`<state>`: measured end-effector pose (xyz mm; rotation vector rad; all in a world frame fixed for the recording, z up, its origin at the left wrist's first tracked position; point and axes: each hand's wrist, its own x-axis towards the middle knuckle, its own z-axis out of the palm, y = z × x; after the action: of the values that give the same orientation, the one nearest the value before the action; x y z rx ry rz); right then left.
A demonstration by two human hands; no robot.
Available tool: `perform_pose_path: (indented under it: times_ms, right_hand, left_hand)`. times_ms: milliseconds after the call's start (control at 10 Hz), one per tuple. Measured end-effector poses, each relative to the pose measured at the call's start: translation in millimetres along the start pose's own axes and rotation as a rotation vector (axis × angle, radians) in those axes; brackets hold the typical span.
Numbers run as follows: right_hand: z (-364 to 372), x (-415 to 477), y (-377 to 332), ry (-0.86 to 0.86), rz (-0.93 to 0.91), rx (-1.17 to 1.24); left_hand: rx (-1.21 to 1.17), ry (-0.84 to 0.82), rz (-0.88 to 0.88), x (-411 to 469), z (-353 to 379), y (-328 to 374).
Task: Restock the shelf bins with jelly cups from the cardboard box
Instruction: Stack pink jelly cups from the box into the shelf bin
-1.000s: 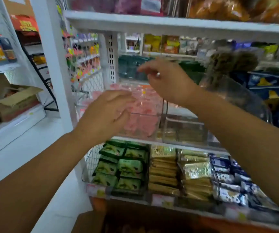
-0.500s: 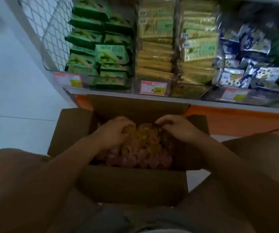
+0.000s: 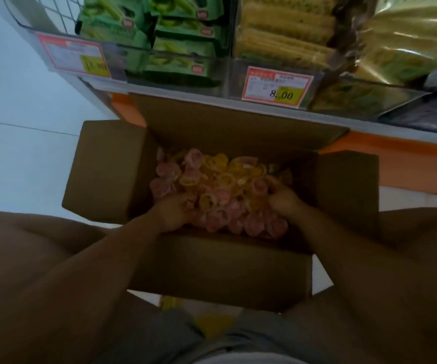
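Now left hand (image 3: 172,214) & right hand (image 3: 283,202) curl into jelly cups (image 3: 220,179), gripping handfuls at near side of cardboard box (image 3: 220,266) on floor (image 3: 15,158) by shelf (image 3: 185,93) front. Scoop inward w/ both, squeeze lightly, lift level.

This is a shop aisle. A shelf (image 3: 185,92) holds stacked green snack packets (image 3: 183,35) and yellow packets (image 3: 285,38) behind printed price tags (image 3: 277,88). An open cardboard box (image 3: 220,269) of stock stands on the pale floor (image 3: 15,143).
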<state>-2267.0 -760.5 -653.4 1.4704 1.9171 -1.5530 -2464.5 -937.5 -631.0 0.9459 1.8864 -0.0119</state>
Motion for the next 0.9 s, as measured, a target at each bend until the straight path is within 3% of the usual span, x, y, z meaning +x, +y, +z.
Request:
perform_pose_path:
  times_ms: [100,200,400,500,600,700,800,900]
  right_hand:
    - [6,17,4,0.009,0.029,-0.14]
    - [19,31,14,-0.069,0.088,-0.17]
    - [19,30,10,0.13,0.007,-0.217]
    - [1,30,7,0.234,0.053,-0.028]
    - [-18,25,6,0.031,0.159,-0.048]
    - [-16,9,11,-0.155,0.143,-0.266]
    - [0,0,27,-0.213,0.077,-0.305]
    - [8,2,36,-0.29,0.041,-0.5]
  left_hand:
    - [-0.261,0.032,0.027,1,9,-5]
    - [-0.308,0.039,0.023,5,20,-13]
    - [-0.299,-0.039,-0.04,15,20,-15]
    - [-0.213,-0.06,-0.001,27,27,-9]
    - [-0.166,-0.067,0.039,37,34,3]
    - [-0.129,-0.082,0.114,45,42,14]
    - [-0.035,-0.158,0.12,48,45,15]
    - [0.084,-0.191,0.12,52,45,9]
